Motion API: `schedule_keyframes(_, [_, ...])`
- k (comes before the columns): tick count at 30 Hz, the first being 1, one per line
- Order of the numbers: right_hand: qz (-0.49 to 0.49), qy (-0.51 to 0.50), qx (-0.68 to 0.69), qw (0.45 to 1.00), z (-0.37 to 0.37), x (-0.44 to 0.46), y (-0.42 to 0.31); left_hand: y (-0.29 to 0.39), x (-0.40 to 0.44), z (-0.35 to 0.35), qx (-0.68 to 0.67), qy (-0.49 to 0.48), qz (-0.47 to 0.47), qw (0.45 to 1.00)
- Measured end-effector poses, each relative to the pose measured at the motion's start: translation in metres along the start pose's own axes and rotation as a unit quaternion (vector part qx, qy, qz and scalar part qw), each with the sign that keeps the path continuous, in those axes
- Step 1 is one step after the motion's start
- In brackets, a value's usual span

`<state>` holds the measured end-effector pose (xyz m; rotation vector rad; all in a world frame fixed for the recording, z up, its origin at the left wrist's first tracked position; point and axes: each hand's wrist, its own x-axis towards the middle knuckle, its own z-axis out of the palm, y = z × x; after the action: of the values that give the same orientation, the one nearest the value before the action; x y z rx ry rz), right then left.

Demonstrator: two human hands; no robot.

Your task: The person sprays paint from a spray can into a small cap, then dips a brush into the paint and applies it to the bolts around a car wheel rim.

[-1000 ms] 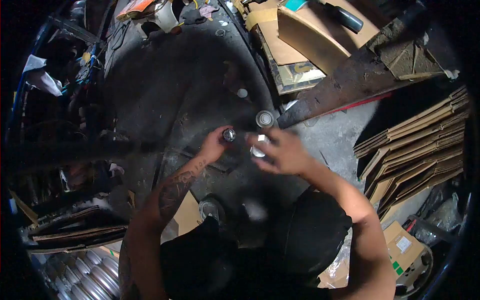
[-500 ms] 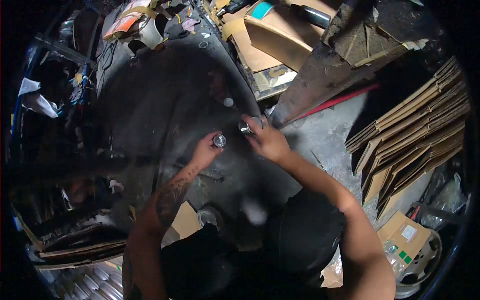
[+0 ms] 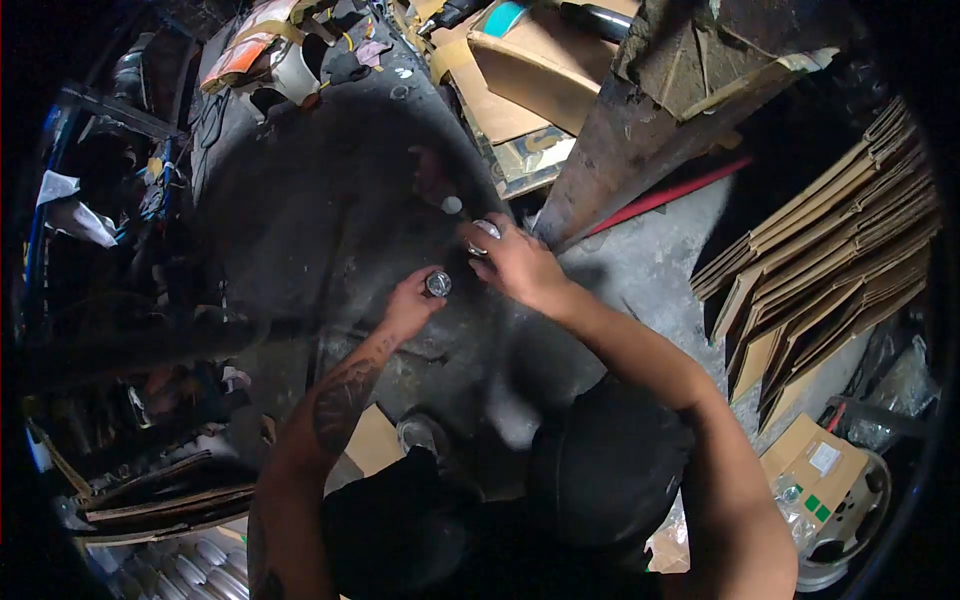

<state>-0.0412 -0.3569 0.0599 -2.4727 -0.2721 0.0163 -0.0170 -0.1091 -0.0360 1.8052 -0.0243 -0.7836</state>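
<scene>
My left hand (image 3: 416,294) is wrapped round a small round container (image 3: 438,284) with a shiny, glassy top. Up and to the right of it, my right hand (image 3: 508,258) grips a silvery round object (image 3: 484,236), partly covered by the fingers. The two held things are apart. A small white round piece (image 3: 452,205) lies on the dark surface just beyond my right hand.
Folded cardboard sheets (image 3: 820,260) stand at the right. A rusty metal beam (image 3: 620,140) and a red bar (image 3: 670,195) reach in from the upper right. Open cardboard (image 3: 535,75) lies at the top. A wheel (image 3: 860,510) is at lower right.
My right hand has moved left and away from me with the silvery object. The round thing that stood beyond it a second ago no longer shows separately. The whole view has shifted.
</scene>
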Motion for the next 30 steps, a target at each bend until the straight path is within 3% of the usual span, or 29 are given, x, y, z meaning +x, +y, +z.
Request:
schedule_keyframes(7, [-0.029, 0.022, 0.089, 0.995, 0.011, -0.008, 0.011, -0.019, 0.015, 0.006, -0.037, 0.008, 0.018, 0.999])
schedule_keyframes(10, [-0.019, 0.052, 0.058, 0.997, 0.012, -0.014, 0.007, -0.013, 0.016, 0.005, -0.009, -0.007, 0.023, 1.0])
schedule_keyframes(16, [0.001, 0.007, 0.017, 1.0, 0.003, -0.016, 0.004, -0.001, 0.011, 0.009, -0.004, -0.001, 0.018, 1.0])
schedule_keyframes(19, [-0.045, 0.04, -0.082, 0.995, 0.005, -0.018, 0.005, 0.009, 0.005, 0.009, 0.003, -0.005, 0.013, 1.0])
schedule_keyframes(22, [0.045, -0.039, -0.056, 0.997, -0.005, -0.015, -0.005, 0.009, 0.001, 0.01, 0.013, -0.018, 0.029, 0.999])
schedule_keyframes(25, [-0.028, -0.02, -0.057, 0.998, 0.002, -0.003, 0.002, 0.004, 0.002, 0.013, 0.032, -0.008, 0.07, 0.997])
schedule_keyframes(28, [-0.108, 0.092, -0.101, 0.985, 0.018, 0.011, 0.007, 0.004, -0.001, 0.019, 0.009, -0.016, 0.05, 0.999])
schedule_keyframes(30, [-0.012, 0.018, -0.153, 0.988, 0.008, 0.022, -0.001, 0.001, -0.004, 0.021, 0.003, -0.026, 0.042, 0.999])
